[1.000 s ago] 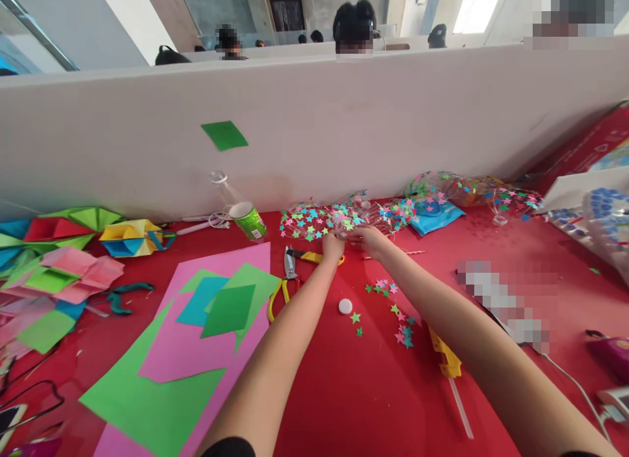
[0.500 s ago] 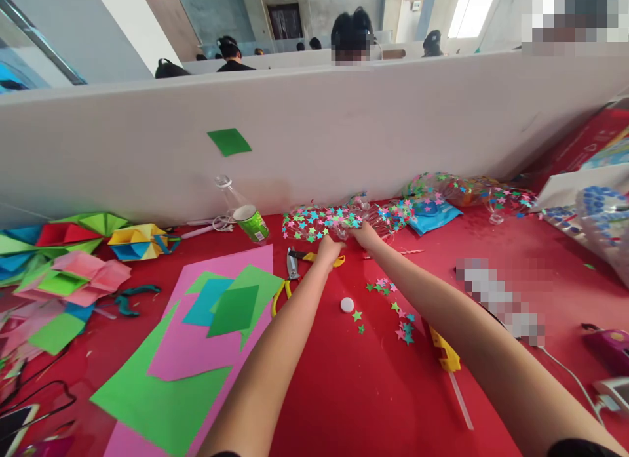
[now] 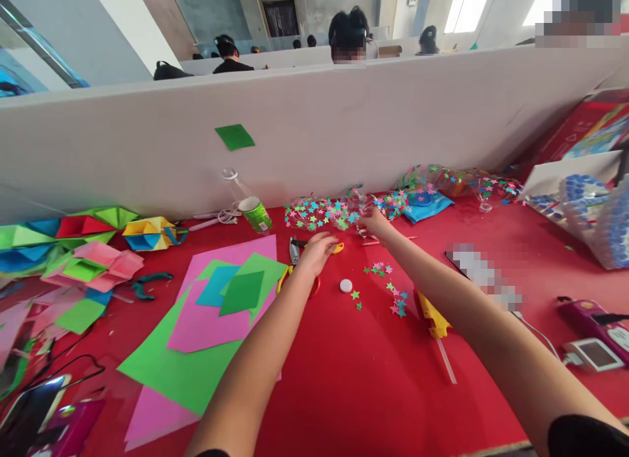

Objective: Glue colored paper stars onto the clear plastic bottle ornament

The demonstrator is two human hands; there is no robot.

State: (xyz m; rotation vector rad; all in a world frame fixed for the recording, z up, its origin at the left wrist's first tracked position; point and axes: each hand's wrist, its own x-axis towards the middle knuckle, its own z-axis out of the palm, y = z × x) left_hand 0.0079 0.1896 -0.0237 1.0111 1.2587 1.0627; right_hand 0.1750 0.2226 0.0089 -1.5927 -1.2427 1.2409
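My left hand (image 3: 318, 252) hovers above the red table with fingers stretched out and nothing in them. Beneath and beside it lie pliers (image 3: 294, 251) and yellow-handled scissors (image 3: 282, 278), partly covered by my arm. Farther right, my right hand (image 3: 374, 221) reaches the row of clear plastic bottles; its fingers close around one clear bottle (image 3: 360, 201), though the fingertips are partly hidden. Left of that hand, another clear bottle (image 3: 319, 213) covered with colourful star stickers lies on its side. A white cap (image 3: 346, 286) and loose paper stars (image 3: 399, 301) lie between my arms.
Coloured paper sheets (image 3: 187, 372) and folded paper shapes (image 3: 93, 267) cover the left. A green can (image 3: 255, 214) stands at the back. A yellow glue gun (image 3: 433, 316) lies by my right forearm, near a phone (image 3: 479, 270). A white partition (image 3: 304, 129) bounds the table.
My left hand has drawn back from the star-covered bottles and its fingers have spread. My right hand stays by the bottles, slightly farther right. The view has shifted a little.
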